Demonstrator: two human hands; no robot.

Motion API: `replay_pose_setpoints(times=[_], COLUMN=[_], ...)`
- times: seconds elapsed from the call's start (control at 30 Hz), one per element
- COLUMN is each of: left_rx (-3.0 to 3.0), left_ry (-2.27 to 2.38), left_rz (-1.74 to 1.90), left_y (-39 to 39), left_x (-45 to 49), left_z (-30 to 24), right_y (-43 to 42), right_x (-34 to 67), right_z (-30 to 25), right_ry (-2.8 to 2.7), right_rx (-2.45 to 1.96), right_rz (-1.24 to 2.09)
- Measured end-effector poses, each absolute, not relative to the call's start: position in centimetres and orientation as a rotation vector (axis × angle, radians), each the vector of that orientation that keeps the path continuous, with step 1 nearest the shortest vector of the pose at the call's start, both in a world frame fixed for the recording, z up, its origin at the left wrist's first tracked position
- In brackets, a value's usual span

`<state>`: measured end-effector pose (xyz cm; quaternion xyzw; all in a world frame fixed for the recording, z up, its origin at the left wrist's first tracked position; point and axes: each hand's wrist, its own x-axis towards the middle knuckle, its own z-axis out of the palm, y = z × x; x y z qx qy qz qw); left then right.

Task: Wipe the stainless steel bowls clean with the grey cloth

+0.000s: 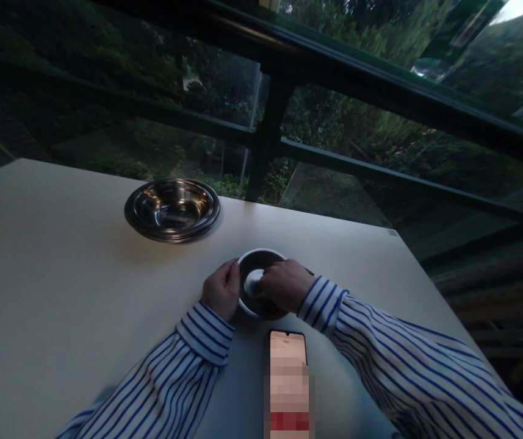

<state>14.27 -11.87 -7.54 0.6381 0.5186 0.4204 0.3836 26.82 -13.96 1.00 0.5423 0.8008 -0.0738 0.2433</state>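
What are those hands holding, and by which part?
A small steel bowl. The left hand clasps its left rim; the right hand lies over its right rim, fingers reaching inside.

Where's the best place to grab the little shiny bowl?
Probably its rim, from the left and right sides. The small bowl stands upright on the table, its walls round and smooth, so the rim offers an edge to pinch. The left hand cups its left side; the right hand lies over its right rim.
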Motion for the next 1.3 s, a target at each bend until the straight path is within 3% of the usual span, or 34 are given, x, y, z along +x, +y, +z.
replay_pose_setpoints(times=[0.3, 0.73, 1.03, 1.3], left_rx=[1.648, 1.625, 1.65, 1.636], left_ry=[1.308, 1.335, 1.287, 1.335], left_rz=[1.058, 1.046, 1.054, 1.059], left_y=[-11.8, -11.8, -12.1, -11.8], left_x=[14.3, 14.3, 14.3, 14.4], left_z=[-7.6, -7.6, -7.4, -7.7], right_y=[-12.8, -14.0, -13.5, -13.3], right_x=[26.6, 27.4, 27.9, 26.7], right_z=[-0.6, -0.6, -0.7, -1.8], right_ry=[2.403, 2.464, 2.384, 2.53], right_rx=[1.558, 1.363, 1.605, 1.547], right_rz=[-0.068, -0.365, -0.196, -0.177])
